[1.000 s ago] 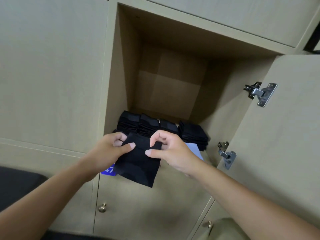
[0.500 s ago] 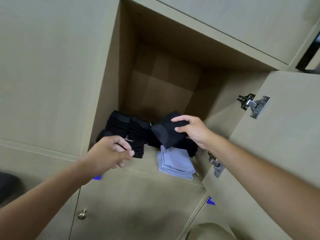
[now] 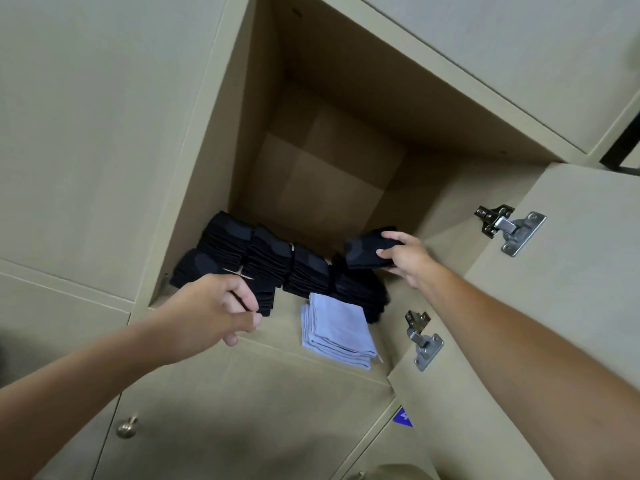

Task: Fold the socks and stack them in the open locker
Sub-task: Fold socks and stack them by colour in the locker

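Observation:
My right hand (image 3: 403, 258) reaches into the open locker (image 3: 242, 133) and grips a folded black sock (image 3: 367, 249) above the rightmost stack of black socks (image 3: 360, 292). Several stacks of folded black socks (image 3: 266, 261) line the locker floor from left to right. A small pile of folded light blue socks (image 3: 337, 330) lies at the front, right of centre. My left hand (image 3: 214, 310) hovers at the locker's front edge with fingers curled, in front of the left stack; a thin pale tag shows by its fingertips.
The locker door (image 3: 571, 306) hangs open on the right with two metal hinges (image 3: 509, 230). Closed locker doors surround the opening; one below has a round knob (image 3: 126, 427). The back of the locker behind the stacks holds nothing.
My right hand carried the folded black sock from the front of the locker in and to the right, over the rightmost stack. My left hand let go of it and stayed at the front edge.

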Motion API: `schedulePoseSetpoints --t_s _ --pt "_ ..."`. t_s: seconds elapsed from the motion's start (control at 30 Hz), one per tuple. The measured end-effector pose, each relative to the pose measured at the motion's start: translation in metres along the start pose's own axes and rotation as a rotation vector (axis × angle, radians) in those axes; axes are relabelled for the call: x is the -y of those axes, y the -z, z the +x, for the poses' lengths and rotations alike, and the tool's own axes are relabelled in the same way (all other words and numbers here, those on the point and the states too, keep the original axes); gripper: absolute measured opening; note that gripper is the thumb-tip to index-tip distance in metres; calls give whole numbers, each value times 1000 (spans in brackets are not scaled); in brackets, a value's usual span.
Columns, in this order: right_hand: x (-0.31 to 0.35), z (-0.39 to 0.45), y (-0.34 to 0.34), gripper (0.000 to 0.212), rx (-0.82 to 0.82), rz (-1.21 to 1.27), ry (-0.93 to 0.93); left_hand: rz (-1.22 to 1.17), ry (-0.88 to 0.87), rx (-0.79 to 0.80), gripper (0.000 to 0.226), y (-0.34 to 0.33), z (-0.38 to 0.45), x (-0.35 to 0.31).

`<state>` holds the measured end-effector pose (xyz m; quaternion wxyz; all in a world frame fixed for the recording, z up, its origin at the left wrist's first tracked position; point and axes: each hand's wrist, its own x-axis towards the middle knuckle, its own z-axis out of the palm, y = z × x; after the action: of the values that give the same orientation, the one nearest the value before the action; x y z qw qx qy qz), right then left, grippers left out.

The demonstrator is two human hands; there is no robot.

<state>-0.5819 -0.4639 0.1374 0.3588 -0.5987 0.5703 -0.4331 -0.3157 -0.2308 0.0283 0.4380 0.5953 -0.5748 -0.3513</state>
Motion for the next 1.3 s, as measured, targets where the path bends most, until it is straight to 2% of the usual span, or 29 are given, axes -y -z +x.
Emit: schedulePoseSetpoints --t_s 0.3,0.5,0.73,0.87,0.97,1.1,1.17,1.3 --pt "-17 22 -15 44 8 -110 -29 57 5 7 11 -1 -1 1" --pt "-33 32 -18 43 -31 -363 -3 67 12 5 9 5 -2 2" --pt "-31 21 -12 38 14 -711 -11 70 29 19 8 6 -4 4" --pt "-30 14 -15 33 -14 -857 83 93 26 36 9 7 -5 4" --pt "-39 14 -21 51 63 -819 147 100 24 38 9 8 -6 5" --pt "-62 14 -24 75 242 -816 73 112 23 37 9 7 -9 7" --pt "-70 16 -24 70 196 -855 134 130 17 22 8 9 -11 8" --pt "-68 4 -38 40 4 -817 420 189 -11 12 5 16 -15 7"
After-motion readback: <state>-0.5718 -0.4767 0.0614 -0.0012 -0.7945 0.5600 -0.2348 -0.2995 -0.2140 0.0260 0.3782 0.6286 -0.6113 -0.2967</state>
